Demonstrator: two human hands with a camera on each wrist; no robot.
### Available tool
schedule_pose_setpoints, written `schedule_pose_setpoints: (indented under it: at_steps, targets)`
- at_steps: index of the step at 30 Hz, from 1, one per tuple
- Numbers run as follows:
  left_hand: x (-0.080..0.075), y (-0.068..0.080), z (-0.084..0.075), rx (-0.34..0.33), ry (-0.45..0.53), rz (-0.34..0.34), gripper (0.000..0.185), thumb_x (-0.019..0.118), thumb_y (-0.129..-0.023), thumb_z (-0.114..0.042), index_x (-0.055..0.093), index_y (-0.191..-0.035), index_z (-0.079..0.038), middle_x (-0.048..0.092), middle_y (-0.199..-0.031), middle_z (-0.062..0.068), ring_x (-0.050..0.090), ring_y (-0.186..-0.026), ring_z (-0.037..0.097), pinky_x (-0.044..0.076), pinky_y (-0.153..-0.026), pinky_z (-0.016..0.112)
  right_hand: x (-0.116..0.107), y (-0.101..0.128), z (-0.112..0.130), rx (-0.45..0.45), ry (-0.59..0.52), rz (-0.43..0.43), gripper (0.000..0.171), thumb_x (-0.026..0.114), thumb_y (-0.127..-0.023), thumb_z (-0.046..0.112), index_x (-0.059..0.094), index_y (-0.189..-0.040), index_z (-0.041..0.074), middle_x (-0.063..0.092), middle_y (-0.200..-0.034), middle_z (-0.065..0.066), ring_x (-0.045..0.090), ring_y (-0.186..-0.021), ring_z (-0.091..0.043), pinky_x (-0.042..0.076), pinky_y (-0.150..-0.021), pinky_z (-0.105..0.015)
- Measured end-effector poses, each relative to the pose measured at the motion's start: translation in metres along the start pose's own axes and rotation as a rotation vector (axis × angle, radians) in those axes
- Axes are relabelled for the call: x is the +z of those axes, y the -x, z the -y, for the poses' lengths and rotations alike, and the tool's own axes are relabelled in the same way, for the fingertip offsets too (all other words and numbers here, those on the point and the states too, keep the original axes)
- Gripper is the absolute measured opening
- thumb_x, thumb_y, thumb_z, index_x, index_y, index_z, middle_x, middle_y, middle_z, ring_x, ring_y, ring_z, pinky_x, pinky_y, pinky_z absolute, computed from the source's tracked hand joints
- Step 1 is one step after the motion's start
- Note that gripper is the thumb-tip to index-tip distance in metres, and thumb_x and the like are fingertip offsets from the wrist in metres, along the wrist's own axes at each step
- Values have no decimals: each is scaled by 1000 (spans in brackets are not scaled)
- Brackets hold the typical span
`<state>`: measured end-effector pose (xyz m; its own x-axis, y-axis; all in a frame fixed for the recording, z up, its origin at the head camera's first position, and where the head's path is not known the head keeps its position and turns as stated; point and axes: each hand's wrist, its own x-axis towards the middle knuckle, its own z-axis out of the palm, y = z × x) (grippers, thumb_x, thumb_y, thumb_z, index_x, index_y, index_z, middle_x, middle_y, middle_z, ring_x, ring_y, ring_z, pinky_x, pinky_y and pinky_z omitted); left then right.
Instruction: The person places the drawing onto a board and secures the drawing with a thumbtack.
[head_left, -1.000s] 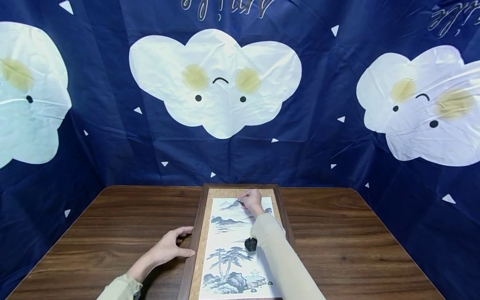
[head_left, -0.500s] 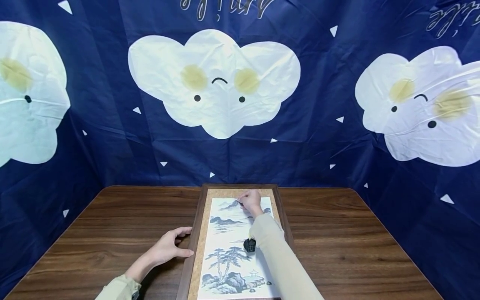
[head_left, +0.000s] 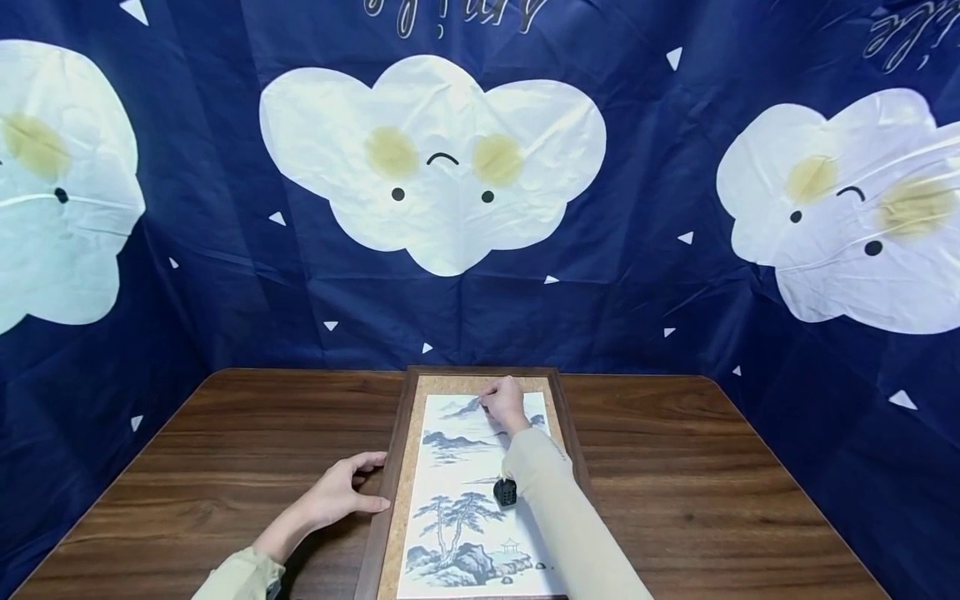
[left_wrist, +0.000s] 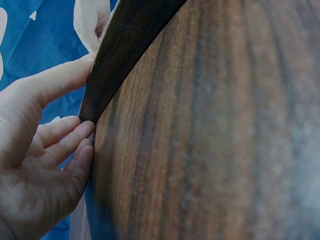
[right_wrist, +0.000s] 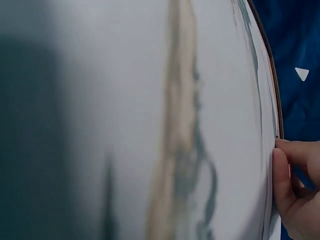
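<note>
A framed ink landscape painting (head_left: 457, 483) lies flat on the wooden table (head_left: 225, 450), its paper on a cork backing inside a dark wooden frame (head_left: 372, 546). My left hand (head_left: 341, 492) rests on the table at the frame's left side, with the thumb and fingertips touching the frame (left_wrist: 125, 45). At the painting's top edge my right hand (head_left: 504, 402) has its fingers curled and pinches a small dark object (head_left: 484, 408), too small to identify. In the right wrist view only the fingertips (right_wrist: 295, 185) show beside the paper (right_wrist: 125, 120).
A dark blue backdrop (head_left: 637, 208) with white cloud faces hangs behind and to both sides of the table. Bare wood lies left and right of the frame. A black wrist camera (head_left: 505, 492) sits under my right forearm.
</note>
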<state>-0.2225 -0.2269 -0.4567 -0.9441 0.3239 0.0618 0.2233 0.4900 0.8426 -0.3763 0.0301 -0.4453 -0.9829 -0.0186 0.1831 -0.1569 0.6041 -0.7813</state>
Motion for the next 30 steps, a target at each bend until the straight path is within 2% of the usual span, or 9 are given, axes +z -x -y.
schedule_pose_setpoints:
  at_steps: [3, 6, 10, 15, 19, 23, 27, 30]
  targets:
    - [0, 1, 0, -6, 4, -2, 70, 77, -72, -18, 43, -126, 11, 49, -124, 25, 44, -113, 39, 39, -89, 47, -2, -1, -3, -78, 111, 28, 7, 70, -76, 4, 74, -71, 5, 69, -75, -5, 62, -67, -18, 50, -63, -27]
    - [1, 1, 0, -10, 7, -6, 70, 77, -71, -17, 43, -126, 11, 49, -123, 25, 44, -113, 39, 39, -89, 48, -3, -3, -7, -138, 157, 63, 7, 70, -78, 6, 74, -72, 7, 69, -78, -4, 62, -74, -19, 49, -69, -29]
    - [1, 1, 0, -5, 15, -6, 70, 77, -71, -17, 43, -126, 11, 49, -123, 25, 43, -113, 39, 39, -89, 47, -5, -6, -14, -129, 97, 96, 6, 70, -78, 7, 74, -74, 6, 69, -78, -5, 61, -70, -18, 49, -65, -27]
    - [2, 0, 3, 1, 10, -6, 71, 77, -71, -21, 44, -126, 10, 49, -124, 24, 43, -113, 39, 40, -89, 43, -7, -7, -19, -41, -34, 109, 4, 71, -78, 7, 74, -77, 5, 69, -78, -6, 58, -59, -10, 49, -54, -23]
    - [2, 0, 5, 29, -13, -24, 71, 77, -71, -25, 46, -125, 10, 51, -122, 23, 45, -110, 38, 41, -88, 43, -7, -7, -19, -3, -96, 123, 4, 70, -77, 4, 74, -79, 4, 68, -78, -8, 53, -48, -7, 49, -46, -22]
    - [2, 0, 5, 56, -42, -41, 69, 77, -71, -24, 47, -123, 11, 53, -119, 23, 47, -107, 36, 43, -85, 41, -7, -7, -19, -1, -104, 124, 5, 71, -76, 3, 74, -79, 4, 67, -76, -8, 50, -43, -5, 48, -45, -21]
    - [1, 0, 5, 32, -29, -28, 70, 77, -71, -24, 46, -124, 10, 52, -121, 23, 46, -109, 37, 42, -87, 40, -6, -8, -18, -1, -91, 123, 4, 70, -77, 3, 74, -78, 4, 68, -75, -8, 49, -41, -4, 47, -44, -20]
    - [0, -1, 5, 9, -18, -24, 72, 78, -70, -23, 45, -125, 9, 51, -123, 23, 45, -111, 38, 41, -88, 41, -7, -9, -15, -36, -57, 121, 4, 69, -78, 3, 74, -77, 3, 69, -76, -9, 51, -43, -5, 48, -45, -21]
